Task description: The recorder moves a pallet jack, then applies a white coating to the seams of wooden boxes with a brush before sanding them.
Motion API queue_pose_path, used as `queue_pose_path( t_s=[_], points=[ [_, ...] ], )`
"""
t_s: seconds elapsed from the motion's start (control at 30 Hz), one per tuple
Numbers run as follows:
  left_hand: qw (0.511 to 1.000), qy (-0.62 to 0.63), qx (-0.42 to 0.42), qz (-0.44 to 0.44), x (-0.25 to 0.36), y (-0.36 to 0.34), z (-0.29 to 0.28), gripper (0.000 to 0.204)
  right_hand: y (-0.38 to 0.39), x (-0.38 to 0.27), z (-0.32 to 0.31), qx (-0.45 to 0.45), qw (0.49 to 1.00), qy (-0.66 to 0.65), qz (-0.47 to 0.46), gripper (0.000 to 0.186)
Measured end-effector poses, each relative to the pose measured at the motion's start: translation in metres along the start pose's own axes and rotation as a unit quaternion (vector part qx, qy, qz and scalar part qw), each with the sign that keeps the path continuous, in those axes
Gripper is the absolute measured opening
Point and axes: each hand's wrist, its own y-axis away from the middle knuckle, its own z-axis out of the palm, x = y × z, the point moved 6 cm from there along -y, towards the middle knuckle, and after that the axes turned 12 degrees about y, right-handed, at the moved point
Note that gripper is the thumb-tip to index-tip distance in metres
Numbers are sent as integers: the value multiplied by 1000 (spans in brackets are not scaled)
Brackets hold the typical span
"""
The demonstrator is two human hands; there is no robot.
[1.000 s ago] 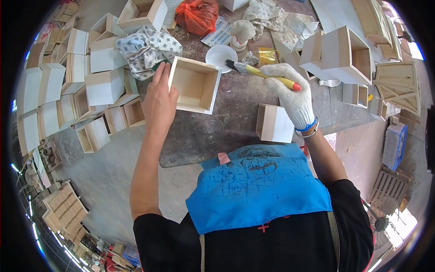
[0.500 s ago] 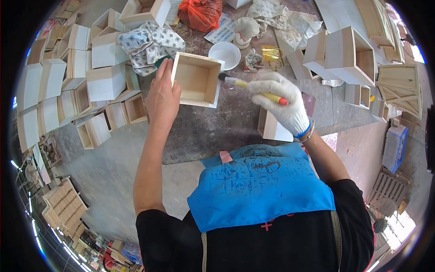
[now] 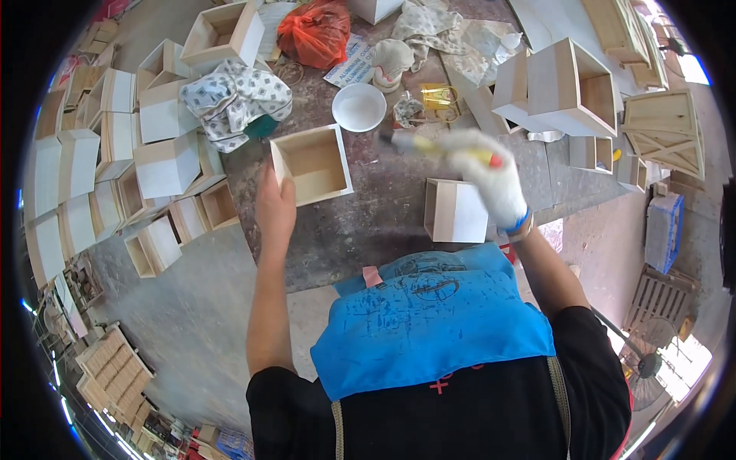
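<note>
A small open wooden box (image 3: 343, 157) with pale outer sides rests on the dark tabletop, its bare wood inside facing up. My bare left hand (image 3: 276, 203) grips it at the near left corner, thumb by the rim and fingers along the outer side. My right hand (image 3: 487, 172), in a white knitted glove, is closed around a paintbrush (image 3: 429, 144) with a yellow, red-tipped handle. Motion smears the brush; its dark bristles point left, apart from the box. Below the gloved hand another box (image 3: 465, 213) stands with a white side up. A white bowl (image 3: 359, 107) sits just beyond the held box.
Many wooden boxes (image 3: 165, 165) are stacked on the left, and more boxes (image 3: 571, 84) stand at the right. A patterned cloth (image 3: 238, 100), red plastic bag (image 3: 314, 34), spare white glove (image 3: 392, 65) and yellow-marked glass (image 3: 439, 98) lie along the far side.
The held box has come nearer to me, and my left hand has shifted to its near left corner. The brush has drawn away from the box's right edge. The view has shifted slightly.
</note>
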Motion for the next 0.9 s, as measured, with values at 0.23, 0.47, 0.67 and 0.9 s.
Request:
queue_pose_path(
  t_s=[0.23, 0.47, 0.67, 0.9],
  points=[
    [993, 57, 39, -99, -63, 38, 65, 50, -21, 124, -22, 142, 870, -384, 275, 39],
    [979, 149, 77, -113, -56, 47, 73, 39, -47, 155, -26, 70, 890, -328, 308, 39],
    [966, 222, 41, -127, -47, 50, 69, 63, -80, 147, -13, -8, 895, -310, 320, 38],
    [969, 218, 69, -98, -43, 48, 66, 54, -84, 174, -1, -35, 893, -271, 357, 38]
  ],
)
